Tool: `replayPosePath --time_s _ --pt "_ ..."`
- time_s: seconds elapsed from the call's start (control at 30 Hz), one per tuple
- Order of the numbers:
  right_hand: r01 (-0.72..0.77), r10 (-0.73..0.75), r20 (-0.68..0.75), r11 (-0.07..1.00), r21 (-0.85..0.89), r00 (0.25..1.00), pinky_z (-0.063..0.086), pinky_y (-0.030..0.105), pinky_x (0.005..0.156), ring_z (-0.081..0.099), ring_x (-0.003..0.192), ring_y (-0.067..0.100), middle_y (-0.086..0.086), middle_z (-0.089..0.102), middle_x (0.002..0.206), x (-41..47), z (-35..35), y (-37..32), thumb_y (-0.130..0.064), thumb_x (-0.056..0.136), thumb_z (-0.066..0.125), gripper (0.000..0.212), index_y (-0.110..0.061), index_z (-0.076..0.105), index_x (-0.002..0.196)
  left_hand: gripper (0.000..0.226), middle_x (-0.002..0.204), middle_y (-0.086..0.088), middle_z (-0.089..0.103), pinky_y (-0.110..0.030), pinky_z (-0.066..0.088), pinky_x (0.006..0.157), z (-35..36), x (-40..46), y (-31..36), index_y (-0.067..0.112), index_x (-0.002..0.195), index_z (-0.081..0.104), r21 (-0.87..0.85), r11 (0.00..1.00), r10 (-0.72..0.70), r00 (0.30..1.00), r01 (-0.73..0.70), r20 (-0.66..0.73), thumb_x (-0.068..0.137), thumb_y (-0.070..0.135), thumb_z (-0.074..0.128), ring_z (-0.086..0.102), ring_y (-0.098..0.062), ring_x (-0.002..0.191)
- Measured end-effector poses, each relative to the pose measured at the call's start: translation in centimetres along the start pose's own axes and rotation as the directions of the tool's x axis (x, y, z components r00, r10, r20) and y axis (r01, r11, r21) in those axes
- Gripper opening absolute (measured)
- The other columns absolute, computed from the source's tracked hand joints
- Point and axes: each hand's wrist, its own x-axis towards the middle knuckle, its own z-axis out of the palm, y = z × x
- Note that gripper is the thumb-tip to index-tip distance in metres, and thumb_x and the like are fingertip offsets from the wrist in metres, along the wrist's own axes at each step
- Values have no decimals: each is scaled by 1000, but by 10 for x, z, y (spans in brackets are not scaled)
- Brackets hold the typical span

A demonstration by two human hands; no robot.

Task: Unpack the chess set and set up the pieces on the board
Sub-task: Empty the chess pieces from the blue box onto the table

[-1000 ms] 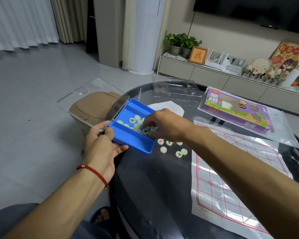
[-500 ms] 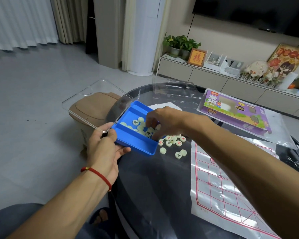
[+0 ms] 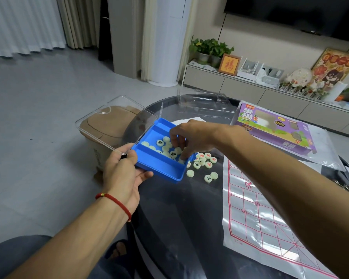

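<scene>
left hand (image 3: 123, 171): grips the near left corner of the blue tray (image 3: 159, 168), thumb on the rim and fingers under it, so the box sits tilted with its right end low over the surface (image 3: 179, 228); likely held that way so the pieces slide toward the open side.
clear lid (image 3: 113, 125): hinged open and hanging off the tray's left edge, out past the surface, which keeps it out of the way of the reaching hand.
right hand (image 3: 191, 137): reaches into the tray from the right, fingers curled down among the pieces; it looks to be raking or pinching them, but whether it actually has one held i cannot tell.
pieces in tray (image 3: 166, 147): pale round discs with black characters, bunched at the lower right end of the middle compartment.
pieces on surface (image 3: 205, 161): a loose cluster just beside the tray's right end, some with red characters, two lying a little nearer the person; still unsorted.
board (image 3: 270, 218): a plastic sheet with a red grid, spread flat to the right of the cluster, no piece on it yet.
purple box (image 3: 274, 127): the set's outer packaging, set aside beyond the board.
stage: judged to be emptying the tray; placement on the board has not begun.
</scene>
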Motion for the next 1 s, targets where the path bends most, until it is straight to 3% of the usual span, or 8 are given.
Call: replayPosePath --time_s 0.1,0.4,0.57,0.67,0.77,0.93,1.0 --pt "-13 13 9 1000 15 1000 60 35 74 67 85 15 -13 67 90 0 0 1 -32 76 88 36 -31 60 100 21 113 -9 71 -32 54 56 1 0 0 18 124 60 2 1000 5 1000 -5 -1 104 17 50 73 -27 94" --pt "29 -28 27 998 -47 999 61 37 79 68 84 13 -11 71 90 0 0 3 -33 80 84 19 -30 72 94 22 114 -9 70 -31 54 55 0 -2 -1 19 125 58 -2 1000 -9 1000 9 3 104 18 51 72 -27 95" --pt "31 -31 53 999 16 998 64 37 74 73 68 11 -5 74 84 -1 0 2 -21 83 82 12 -24 75 91 23 116 -10 70 -29 55 52 1 -1 -1 17 126 58 -11 1000 -18 1000 18 5 105 17 50 72 -28 94" --pt "36 -38 42 998 48 998 63 35 75 73 69 9 -5 75 85 -1 0 0 -19 84 80 9 -24 76 90 22 114 -8 70 -31 55 56 -1 -1 -1 18 126 58 6 1000 0 1000 0 -2 105 18 50 73 -27 94" --pt "28 -26 -16 995 95 1000 61 25 68 72 68 8 -7 74 81 -5 -2 0 -17 83 80 10 -25 75 87 22 113 -7 71 -33 55 60 -3 -1 -1 19 126 58 15 1000 12 1000 -12 1 105 18 50 73 -27 94" --pt "51 10 -265 973 223 964 56 19 65 72 72 9 -6 74 81 -24 -10 25 -13 82 80 11 -21 75 88 21 113 -10 70 -35 56 62 -6 3 1 19 123 57 18 999 32 998 -31 -46 105 15 49 73 -28 91" --pt "-33 71 -218 984 175 973 57 19 69 71 77 8 -7 73 87 -34 -1 45 -18 85 79 11 -22 74 94 23 114 -11 70 -34 56 61 -7 6 3 18 126 56 6 1000 26 998 -26 -62 105 14 48 73 -29 91"
